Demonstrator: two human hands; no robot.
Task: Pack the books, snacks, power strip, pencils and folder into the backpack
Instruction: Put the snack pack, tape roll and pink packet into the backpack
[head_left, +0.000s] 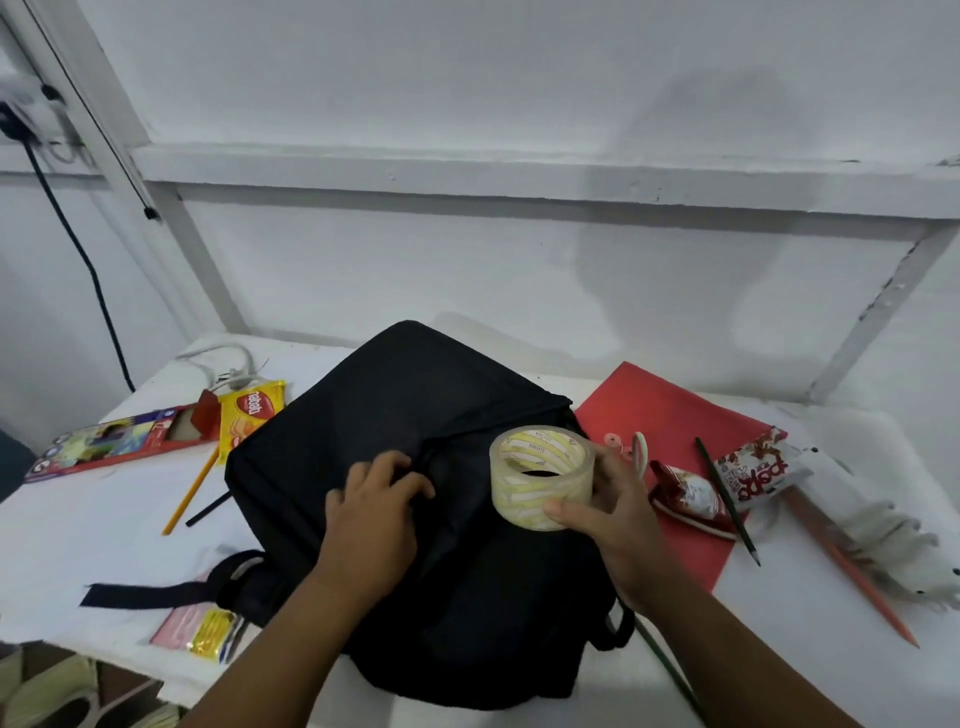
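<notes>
A black backpack (395, 415) lies flat in the middle of the white table. My left hand (376, 499) rests on its front with curled fingers pinching the zipper area. My right hand (618, 514) grips a clear tape roll (540, 475) just above the backpack's right side. A red folder (670, 410) lies to the right, with red snack packets (691, 493) (753, 467) and a dark pencil (727, 499) on it. An orange pencil (857, 571) lies further right. Left of the backpack are a coloured-pencil box (114, 441), a yellow snack pack (249, 415) and a yellow pencil (189, 491).
A white power strip with its cable (223, 364) sits at the table's back left. A white cloth-like item (883, 535) lies at the right edge. A pink and yellow packet (200, 626) lies at the front left beside the backpack strap (150, 595). A white wall stands behind.
</notes>
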